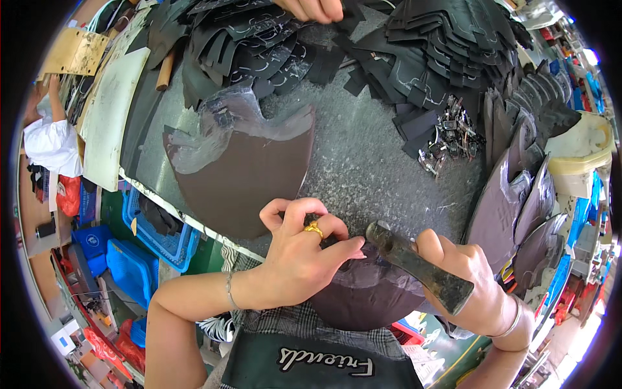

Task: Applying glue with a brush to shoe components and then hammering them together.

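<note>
My left hand (308, 249), with a gold ring on it, has its fingers curled and pinches the upper edge of a dark brown leather-like piece (366, 301). That piece hangs over the near table edge against my apron and has a greyish band along its top. My right hand (463, 272) is closed round a hammer; its dark, worn metal head (424, 269) is over the piece's right part, and the handle is mostly hidden. Beyond my left hand a larger brown piece (246, 188) with a grey, shiny coated edge lies flat on the table.
Stacks of black cut pieces (440, 45) cover the table's far side, near a heap of small metal buckles (450, 136). Brown shaped pieces (505, 201) stand at the right beside a cream container (580, 152). Another person's hand (314, 10) reaches in at the top. Blue baskets (159, 227) stand left.
</note>
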